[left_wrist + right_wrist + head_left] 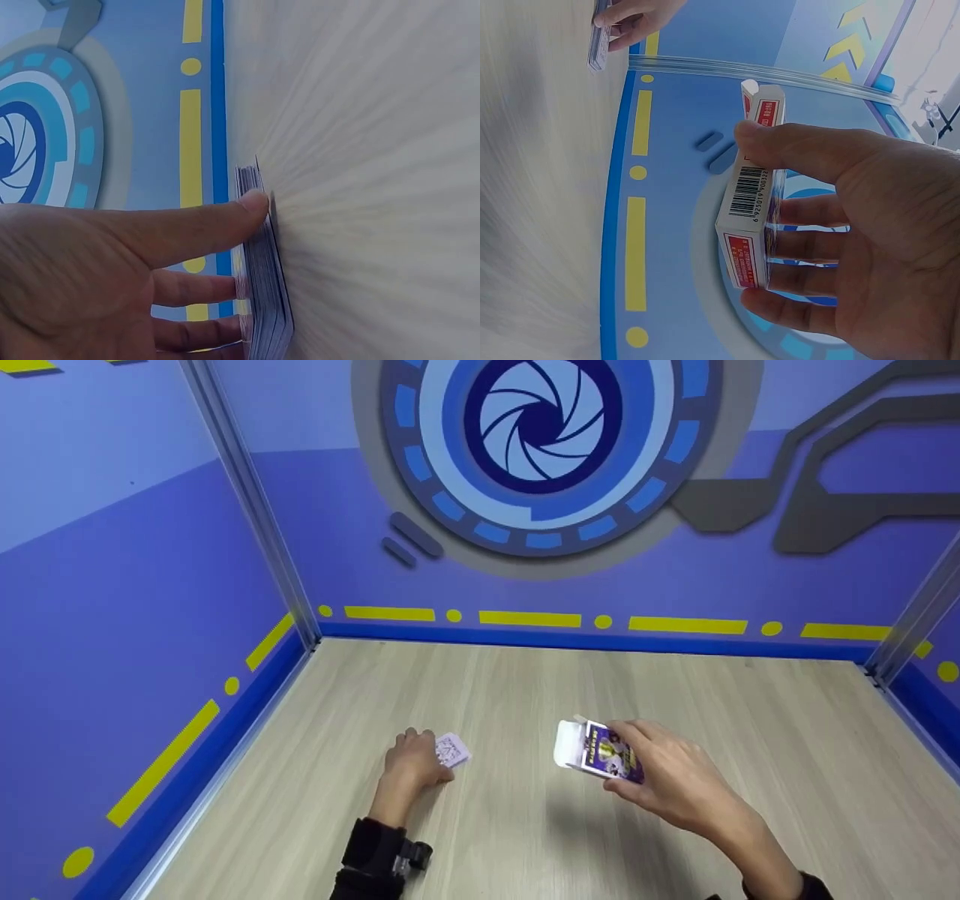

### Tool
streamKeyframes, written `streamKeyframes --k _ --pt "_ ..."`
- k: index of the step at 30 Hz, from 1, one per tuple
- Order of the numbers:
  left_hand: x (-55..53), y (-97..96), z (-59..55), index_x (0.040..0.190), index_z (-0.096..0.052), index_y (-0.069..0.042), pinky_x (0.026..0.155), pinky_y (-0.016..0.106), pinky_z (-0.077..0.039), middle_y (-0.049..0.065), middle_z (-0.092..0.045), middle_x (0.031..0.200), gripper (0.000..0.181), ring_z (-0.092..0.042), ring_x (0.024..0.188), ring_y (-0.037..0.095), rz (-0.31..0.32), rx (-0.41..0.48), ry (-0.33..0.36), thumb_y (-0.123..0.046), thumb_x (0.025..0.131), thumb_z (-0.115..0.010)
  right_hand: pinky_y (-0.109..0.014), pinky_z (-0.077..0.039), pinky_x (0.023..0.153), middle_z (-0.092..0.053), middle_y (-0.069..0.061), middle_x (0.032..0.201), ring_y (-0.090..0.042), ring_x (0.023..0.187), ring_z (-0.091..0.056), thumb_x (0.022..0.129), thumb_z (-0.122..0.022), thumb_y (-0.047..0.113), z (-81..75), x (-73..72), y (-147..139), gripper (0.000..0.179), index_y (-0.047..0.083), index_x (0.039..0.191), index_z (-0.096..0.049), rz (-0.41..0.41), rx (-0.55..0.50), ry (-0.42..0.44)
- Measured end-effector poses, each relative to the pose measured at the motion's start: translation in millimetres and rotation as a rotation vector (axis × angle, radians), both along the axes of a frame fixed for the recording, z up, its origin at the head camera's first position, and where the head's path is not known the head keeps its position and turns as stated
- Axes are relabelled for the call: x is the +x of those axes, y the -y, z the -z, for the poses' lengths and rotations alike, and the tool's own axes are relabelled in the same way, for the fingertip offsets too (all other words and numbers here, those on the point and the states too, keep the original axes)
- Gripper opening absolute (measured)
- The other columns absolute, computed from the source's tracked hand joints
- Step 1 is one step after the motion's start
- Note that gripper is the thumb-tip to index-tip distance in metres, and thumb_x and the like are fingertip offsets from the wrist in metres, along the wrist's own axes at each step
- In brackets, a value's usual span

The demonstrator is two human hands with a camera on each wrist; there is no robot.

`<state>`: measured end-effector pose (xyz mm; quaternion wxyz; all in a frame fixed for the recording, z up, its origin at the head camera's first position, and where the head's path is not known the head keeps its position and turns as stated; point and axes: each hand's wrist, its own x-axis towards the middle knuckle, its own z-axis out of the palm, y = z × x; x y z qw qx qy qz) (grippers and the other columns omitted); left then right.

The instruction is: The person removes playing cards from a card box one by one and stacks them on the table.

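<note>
Hands (412,767) (679,778) on pale-lilac patterned cards (454,750) and a purple, white-flapped box (602,752)

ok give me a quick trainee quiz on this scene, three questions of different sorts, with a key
1. Multiple choice: what does the right grip hold?
a) a cup
b) a tuck box
c) a pen

2. True or false: the tuck box is fully closed.

3. Fill in the missing words: the left grip holds a ____.

Key:
1. b
2. False; its white flap sticks out.
3. deck of cards
</note>
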<state>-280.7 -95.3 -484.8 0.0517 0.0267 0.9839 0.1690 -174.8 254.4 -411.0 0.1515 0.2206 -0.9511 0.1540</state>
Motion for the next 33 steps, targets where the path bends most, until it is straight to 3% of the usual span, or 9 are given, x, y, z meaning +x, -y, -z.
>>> streamKeyframes --k 4,8,14,17,20,24,28,33 --pt "2.3 -0.2 -6.0 0.121 -0.063 0.008 0.088 0.054 -0.049 0.019 -0.055 0.104 0.065 -0.054 0.102 0.035 0.005 0.005 -0.057 -0.035 0.080 -0.089 -0.042 -0.055 0.074 -0.067 -0.011 0.123 -0.022 0.099 -0.065 0.079 -0.091 0.032 -0.3 -0.2 0.0 0.070 0.007 0.137 -0.062 -0.006 -0.002 -0.010" --pt "9.0 -7.6 -21.2 0.125 -0.066 0.005 0.086 0.052 -0.052 0.020 -0.063 0.111 0.056 -0.060 0.108 0.038 0.014 0.056 -0.214 -0.033 0.088 -0.083 -0.043 -0.055 0.075 -0.067 -0.010 0.123 -0.022 0.101 -0.065 0.078 -0.091 0.030 -0.2 -0.6 0.2 0.069 0.008 0.136 -0.062 -0.014 -0.006 -0.029" --pt "29.5 -38.5 -51.4 0.108 -0.075 -0.007 0.074 0.040 -0.056 0.007 -0.071 0.099 0.020 -0.068 0.091 0.025 0.107 0.294 -0.498 -0.019 0.092 -0.079 -0.047 -0.056 0.081 -0.066 -0.009 0.125 -0.025 0.106 -0.065 0.076 -0.093 0.028 -0.6 -0.8 2.0 0.070 0.009 0.136 -0.062 -0.013 -0.012 -0.034" --pt "43.7 -54.5 -63.6 0.099 -0.074 -0.009 0.068 0.032 -0.055 0.000 -0.069 0.090 0.007 -0.066 0.082 0.016 0.196 0.447 -0.559 -0.015 0.095 -0.076 -0.049 -0.056 0.084 -0.066 -0.010 0.127 -0.028 0.110 -0.064 0.075 -0.094 0.027 -0.7 0.0 3.3 0.072 0.009 0.136 -0.062 -0.013 -0.016 -0.029" --pt "57.2 -68.2 -70.9 0.098 -0.072 -0.006 0.067 0.027 -0.054 -0.001 -0.068 0.087 0.004 -0.064 0.078 0.011 0.306 0.631 -0.535 -0.010 0.097 -0.073 -0.050 -0.056 0.084 -0.065 -0.010 0.127 -0.028 0.112 -0.063 0.074 -0.095 0.026 -0.4 0.6 4.5 0.072 0.009 0.136 -0.063 -0.017 -0.019 -0.030" --pt "73.1 -84.5 -74.6 0.100 -0.068 -0.004 0.069 0.025 -0.056 0.000 -0.068 0.089 0.004 -0.064 0.079 0.009 0.406 0.819 -0.429 -0.006 0.098 -0.070 -0.051 -0.056 0.084 -0.065 -0.009 0.128 -0.029 0.114 -0.063 0.074 -0.095 0.025 -0.2 1.5 6.5 0.073 0.009 0.137 -0.063 -0.022 -0.023 -0.021" --pt "83.0 -97.1 -72.3 0.100 -0.065 -0.005 0.070 0.025 -0.056 0.002 -0.067 0.092 0.007 -0.063 0.082 0.008 0.440 0.880 -0.357 -0.001 0.096 -0.068 -0.050 -0.056 0.085 -0.064 -0.008 0.129 -0.028 0.115 -0.062 0.074 -0.095 0.025 -0.4 2.5 8.6 0.074 0.010 0.138 -0.062 -0.026 -0.025 -0.010" --pt "85.5 -106.1 -65.8 0.099 -0.062 -0.005 0.072 0.024 -0.057 -0.001 -0.063 0.093 0.013 -0.062 0.084 0.007 0.423 0.896 -0.305 0.004 0.094 -0.069 -0.048 -0.055 0.088 -0.063 -0.005 0.129 -0.025 0.115 -0.062 0.073 -0.096 0.026 -1.1 3.2 12.0 0.074 0.013 0.138 -0.062 -0.038 -0.017 -0.007"
